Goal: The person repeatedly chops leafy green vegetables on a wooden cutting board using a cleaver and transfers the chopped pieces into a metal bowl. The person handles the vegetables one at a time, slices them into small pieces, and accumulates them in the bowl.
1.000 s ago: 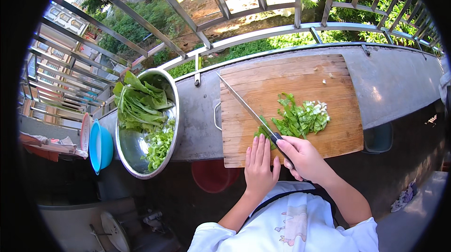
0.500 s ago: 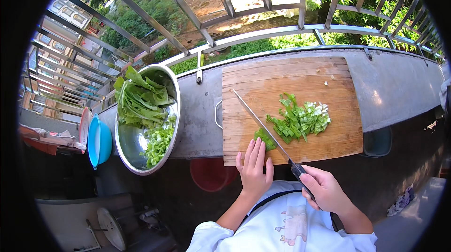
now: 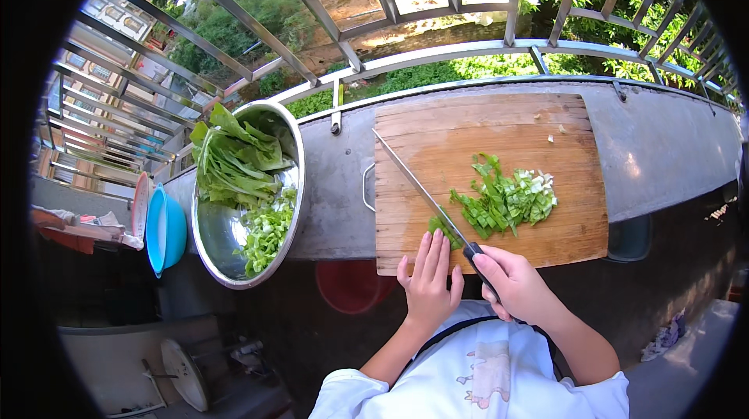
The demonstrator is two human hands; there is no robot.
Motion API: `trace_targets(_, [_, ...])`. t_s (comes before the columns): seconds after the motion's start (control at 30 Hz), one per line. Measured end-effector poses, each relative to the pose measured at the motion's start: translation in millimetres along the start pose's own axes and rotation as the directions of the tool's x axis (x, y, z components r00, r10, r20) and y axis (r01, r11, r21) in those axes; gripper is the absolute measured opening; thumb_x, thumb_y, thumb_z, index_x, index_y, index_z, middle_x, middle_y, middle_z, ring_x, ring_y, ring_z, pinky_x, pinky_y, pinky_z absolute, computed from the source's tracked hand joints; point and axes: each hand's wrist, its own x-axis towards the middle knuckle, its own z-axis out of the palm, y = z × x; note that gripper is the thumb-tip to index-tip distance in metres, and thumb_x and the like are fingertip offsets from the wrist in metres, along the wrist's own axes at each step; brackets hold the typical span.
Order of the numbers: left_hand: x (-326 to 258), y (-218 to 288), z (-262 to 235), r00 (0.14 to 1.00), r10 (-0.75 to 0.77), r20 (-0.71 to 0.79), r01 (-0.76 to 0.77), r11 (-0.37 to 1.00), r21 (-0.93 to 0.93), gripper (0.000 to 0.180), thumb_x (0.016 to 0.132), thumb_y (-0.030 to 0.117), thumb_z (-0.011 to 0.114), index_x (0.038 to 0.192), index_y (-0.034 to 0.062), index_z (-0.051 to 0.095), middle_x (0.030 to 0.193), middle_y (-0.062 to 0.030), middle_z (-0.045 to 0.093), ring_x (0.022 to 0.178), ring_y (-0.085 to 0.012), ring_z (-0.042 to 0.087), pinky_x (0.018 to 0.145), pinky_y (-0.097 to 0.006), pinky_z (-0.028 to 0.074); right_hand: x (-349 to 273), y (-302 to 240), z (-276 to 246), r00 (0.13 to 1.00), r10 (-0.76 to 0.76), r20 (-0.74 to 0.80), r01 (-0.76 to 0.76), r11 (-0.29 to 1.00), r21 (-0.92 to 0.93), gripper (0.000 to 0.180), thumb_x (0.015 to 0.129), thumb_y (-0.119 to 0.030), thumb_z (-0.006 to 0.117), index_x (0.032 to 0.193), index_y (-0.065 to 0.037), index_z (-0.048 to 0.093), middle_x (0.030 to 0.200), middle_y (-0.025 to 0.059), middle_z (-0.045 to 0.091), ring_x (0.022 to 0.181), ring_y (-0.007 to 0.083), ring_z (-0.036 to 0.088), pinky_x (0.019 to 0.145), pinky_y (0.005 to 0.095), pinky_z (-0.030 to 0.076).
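Sitting at the board's nine o'clock, the bowl carries leaves and cut bits. From where I stand, the left hand is at the board's seven o'clock, its grip loose and wide, fingertips laid nearly straight on the leaf end; I'd curl them back. The knife points to eleven o'clock, its handle wrapped in the right hand's grip; slow strokes should suit. Chopped greens lie at that hand's twelve o'clock.

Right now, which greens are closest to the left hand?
The small leafy piece at the fingertips of the left hand, left of the knife. The bigger chopped pile lies right of it; other greens sit in the metal bowl.
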Motion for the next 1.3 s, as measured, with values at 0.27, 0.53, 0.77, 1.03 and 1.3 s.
trace_targets(0.27, [1.9, 0.1, -5.0, 1.0, -0.01, 0.01, 0.01, 0.999, -0.03, 0.045, 0.081, 0.019, 0.055, 0.122, -0.0013, 0.052, 0.131, -0.0117, 0.049, 0.126, -0.0208, 0.042, 0.104, -0.042, 0.01, 2.7, -2.4, -7.6, 0.998, -0.032, -0.05, 0.033, 0.999, 0.023, 0.033, 0.097, -0.027, 0.043, 0.118, -0.002, 0.049, 0.053, -0.0039, 0.041, 0.036, 0.0032, 0.036, 0.033, 0.0198, 0.028])
trace_targets(0.53, [3.1, -6.1, -13.3, 0.996, -0.042, -0.079, 0.022, 0.97, -0.24, 0.047, 0.077, 0.005, 0.057, 0.123, -0.0049, 0.05, 0.13, -0.0199, 0.048, 0.123, -0.0312, 0.045, 0.098, -0.039, 0.031, -35.9, 2.8, -2.9, 1.0, 0.01, -0.01, -0.01, 0.998, 0.055, 0.035, 0.096, -0.023, 0.046, 0.122, 0.0, 0.047, 0.056, -0.0043, 0.043, 0.04, 0.0022, 0.036, 0.036, 0.0183, 0.029])
trace_targets(0.77, [-3.3, -7.1, -5.6, 0.997, -0.045, -0.061, 0.033, 0.983, -0.182, 0.045, 0.077, 0.006, 0.055, 0.121, -0.0031, 0.053, 0.13, -0.0165, 0.05, 0.125, -0.0305, 0.043, 0.099, -0.039, 0.029, -37.0, 19.5, 2.0, 1.0, 0.017, -0.021, -0.017, 1.0, -0.015, 0.034, 0.095, -0.022, 0.048, 0.121, 0.0, 0.049, 0.065, -0.0049, 0.044, 0.055, 0.0019, 0.039, 0.048, 0.0175, 0.034])
trace_targets(1.03, [-5.7, -5.7, -1.3, 1.0, -0.003, -0.016, 0.002, 0.998, -0.057, 0.045, 0.079, 0.013, 0.053, 0.121, -0.0013, 0.054, 0.13, -0.0138, 0.051, 0.126, -0.0298, 0.042, 0.101, -0.039, 0.026, -12.1, 5.4, 8.1, 1.0, 0.015, -0.008, -0.015, 0.996, -0.085, 0.035, 0.096, -0.026, 0.045, 0.122, -0.001, 0.049, 0.061, -0.0048, 0.042, 0.049, 0.0024, 0.037, 0.043, 0.019, 0.032])
trace_targets(1.3, [-2.0, -5.5, -5.7, 1.0, 0.014, -0.022, -0.015, 0.999, -0.029, 0.044, 0.078, 0.014, 0.054, 0.12, -0.0021, 0.054, 0.129, -0.0151, 0.051, 0.126, -0.0303, 0.042, 0.1, -0.039, 0.027, 6.1, -1.4, -9.0, 0.999, 0.015, -0.036, -0.014, 0.999, 0.037, 0.034, 0.097, -0.028, 0.042, 0.119, -0.002, 0.05, 0.053, -0.0017, 0.043, 0.034, 0.0048, 0.036, 0.031, 0.0203, 0.029])
